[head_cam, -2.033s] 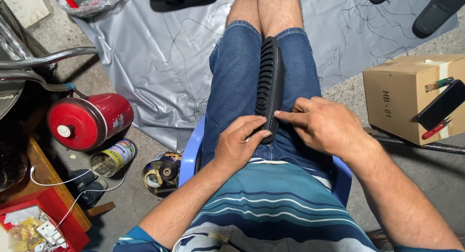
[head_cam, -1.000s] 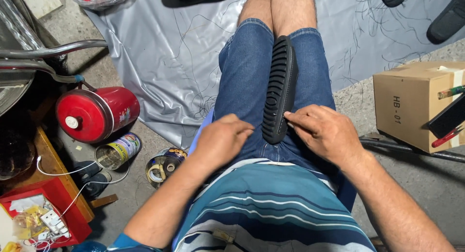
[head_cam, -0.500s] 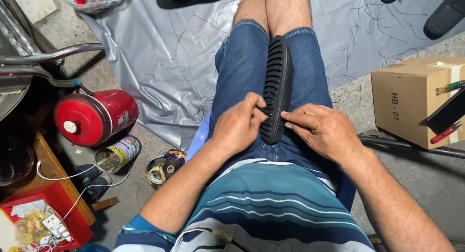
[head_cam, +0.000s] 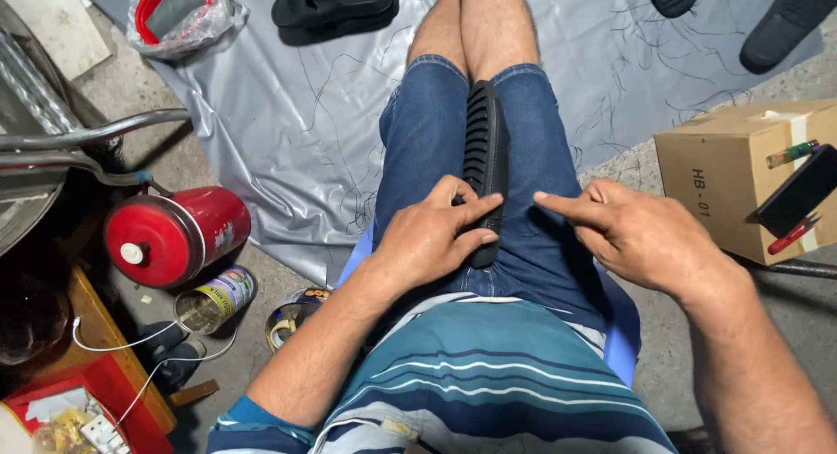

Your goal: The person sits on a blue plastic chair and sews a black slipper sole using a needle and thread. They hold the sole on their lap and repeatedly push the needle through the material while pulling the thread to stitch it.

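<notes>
the person wears a short-sleeved shirt [head_cam: 488, 375] with horizontal stripes in dark blue, teal and white, its sleeve edge showing on the left upper arm. below it come blue denim shorts [head_cam: 427, 149] that end just above the knees, with lighter stitched hems. the forearms, the left hand [head_cam: 432, 236], the right hand [head_cam: 641, 236] and the lower legs are bare.

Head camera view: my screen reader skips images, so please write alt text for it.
A seated person's left hand grips a black ribbed shoe sole lying on their denim shorts, while the right hand points a finger toward it. A red canister lies on the floor.
</notes>
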